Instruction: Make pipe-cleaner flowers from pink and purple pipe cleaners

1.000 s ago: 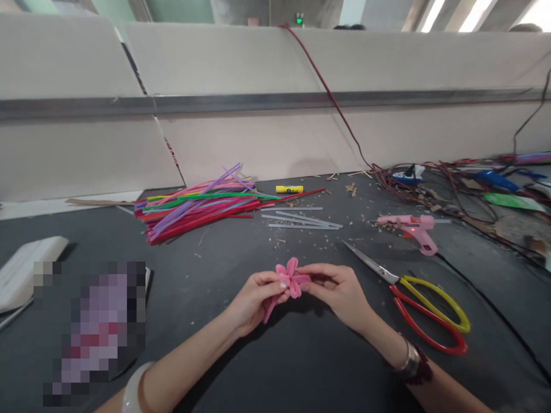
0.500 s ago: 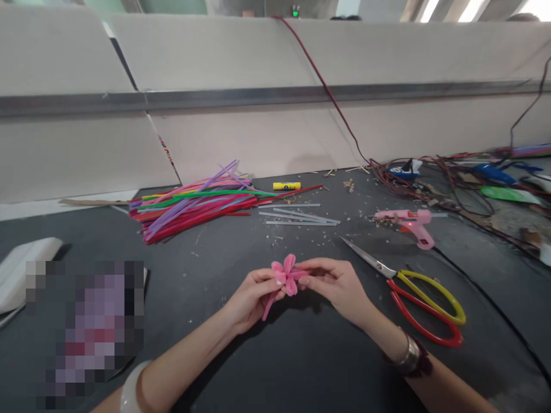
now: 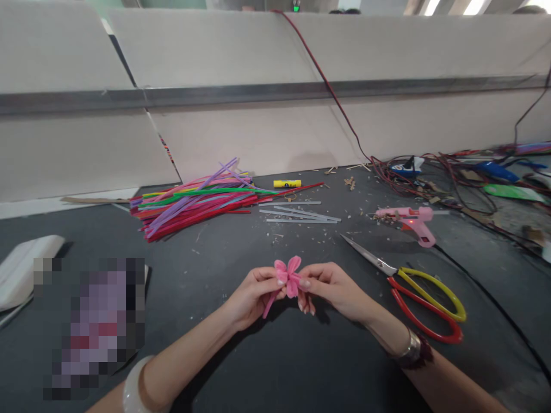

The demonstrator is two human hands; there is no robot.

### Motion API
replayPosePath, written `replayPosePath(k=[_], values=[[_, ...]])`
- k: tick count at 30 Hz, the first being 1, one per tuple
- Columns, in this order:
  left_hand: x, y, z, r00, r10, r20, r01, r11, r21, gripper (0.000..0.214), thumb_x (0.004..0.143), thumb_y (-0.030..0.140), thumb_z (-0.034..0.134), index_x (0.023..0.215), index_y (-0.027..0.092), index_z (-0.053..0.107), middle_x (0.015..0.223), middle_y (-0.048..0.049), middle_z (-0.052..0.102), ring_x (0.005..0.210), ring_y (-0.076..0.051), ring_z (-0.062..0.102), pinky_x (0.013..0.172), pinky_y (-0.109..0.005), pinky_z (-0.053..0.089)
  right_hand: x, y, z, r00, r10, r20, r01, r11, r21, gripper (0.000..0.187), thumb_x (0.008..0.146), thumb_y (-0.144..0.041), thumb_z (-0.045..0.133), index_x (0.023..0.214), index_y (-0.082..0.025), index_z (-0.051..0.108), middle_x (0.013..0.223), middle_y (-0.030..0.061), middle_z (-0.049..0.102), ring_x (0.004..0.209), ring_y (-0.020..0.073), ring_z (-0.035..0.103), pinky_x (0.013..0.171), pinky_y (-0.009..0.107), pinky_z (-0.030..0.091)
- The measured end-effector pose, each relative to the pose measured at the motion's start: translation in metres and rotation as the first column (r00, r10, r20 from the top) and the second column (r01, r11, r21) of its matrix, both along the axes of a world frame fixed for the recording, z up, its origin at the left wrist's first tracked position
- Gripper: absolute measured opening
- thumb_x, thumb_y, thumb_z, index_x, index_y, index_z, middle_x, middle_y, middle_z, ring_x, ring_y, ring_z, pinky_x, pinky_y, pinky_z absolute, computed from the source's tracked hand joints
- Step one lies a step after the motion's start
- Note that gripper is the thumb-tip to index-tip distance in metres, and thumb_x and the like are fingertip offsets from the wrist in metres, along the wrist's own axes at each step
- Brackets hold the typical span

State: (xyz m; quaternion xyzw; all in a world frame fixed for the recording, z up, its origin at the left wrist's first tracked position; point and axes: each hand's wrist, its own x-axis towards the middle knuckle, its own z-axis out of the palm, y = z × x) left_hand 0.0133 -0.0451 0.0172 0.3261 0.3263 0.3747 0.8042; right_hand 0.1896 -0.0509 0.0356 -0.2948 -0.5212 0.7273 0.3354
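A pink pipe-cleaner flower with several looped petals and a short pink stem sits between my hands, just above the dark tabletop. My left hand is shut on the flower's base, with the stem sticking out below it. My right hand pinches the petals from the other side, its fingertips curled under the flower. Just beyond my right hand lie red-and-yellow-handled scissors, their blades pointing to the left, not touched by either hand.
A heap of multicoloured pipe cleaners lies at the back left, beside loose glue sticks and a yellow glue stick. A pink hot glue gun stands at right, with tangled wires behind it. A pale board wall closes the table's far side.
My right hand's fingers have curled further down under the flower. The flower has turned slightly between my hands, and the whole view has tilted a little.
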Motion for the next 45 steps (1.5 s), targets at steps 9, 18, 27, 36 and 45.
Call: replayPosePath(k=[9,18,27,36,45], values=[[0.002,-0.005,0.002,0.984,-0.156,0.08,0.153,0.987,0.039,0.02,0.068,0.027,0.066,0.073,0.007,0.067,0.067,-0.0107,0.067,0.068,-0.021,0.064,0.071,-0.031,0.045,0.0,-0.001,0.003,1.0,0.002,0.025,-0.004,0.997,0.079,0.021,0.078,-0.03,0.059,0.074,-0.011,0.063,0.057,0.0003,0.06,0.046,0.0049,0.052,0.046,0.017,0.043],[0.0,-0.004,-0.004,0.995,-0.055,0.084,0.061,0.996,-0.072,0.013,0.063,0.018,0.071,0.07,0.008,0.068,0.063,-0.0051,0.065,0.058,-0.011,0.06,0.063,-0.019,0.048,0.004,-0.001,0.007,0.995,-0.01,0.1,-0.001,0.994,0.109,0.022,0.079,-0.033,0.058,0.076,-0.011,0.061,0.057,-0.0001,0.058,0.05,0.0063,0.052,0.048,0.018,0.042],[0.003,-0.006,0.002,0.996,-0.081,0.045,0.084,0.994,-0.065,0.013,0.058,0.02,0.074,0.063,0.01,0.068,0.061,-0.0045,0.065,0.059,-0.012,0.06,0.067,-0.024,0.047,0.005,0.0,-0.002,0.996,0.071,0.054,-0.074,0.996,0.046,0.026,0.083,-0.032,0.052,0.071,-0.011,0.058,0.053,-0.0009,0.056,0.044,0.0052,0.051,0.045,0.017,0.042],[0.003,-0.007,0.005,0.998,-0.058,-0.005,0.058,0.998,-0.037,0.01,0.059,0.018,0.074,0.061,0.011,0.069,0.056,-0.0038,0.066,0.052,-0.011,0.059,0.059,-0.021,0.046,0.002,-0.002,-0.005,0.997,0.071,0.036,-0.071,0.998,0.0,0.03,0.084,-0.03,0.05,0.062,-0.011,0.055,0.044,-0.0033,0.051,0.036,0.0034,0.042,0.039,0.015,0.033],[0.002,-0.006,0.005,0.998,-0.068,0.001,0.068,0.997,-0.043,0.01,0.062,0.019,0.072,0.064,0.009,0.069,0.059,-0.0036,0.065,0.055,-0.01,0.058,0.064,-0.02,0.047,0.005,0.004,0.0,0.995,-0.066,0.076,0.057,0.991,0.12,0.027,0.083,-0.038,0.051,0.07,-0.014,0.056,0.055,-0.0033,0.051,0.048,0.0062,0.046,0.048,0.019,0.036]])
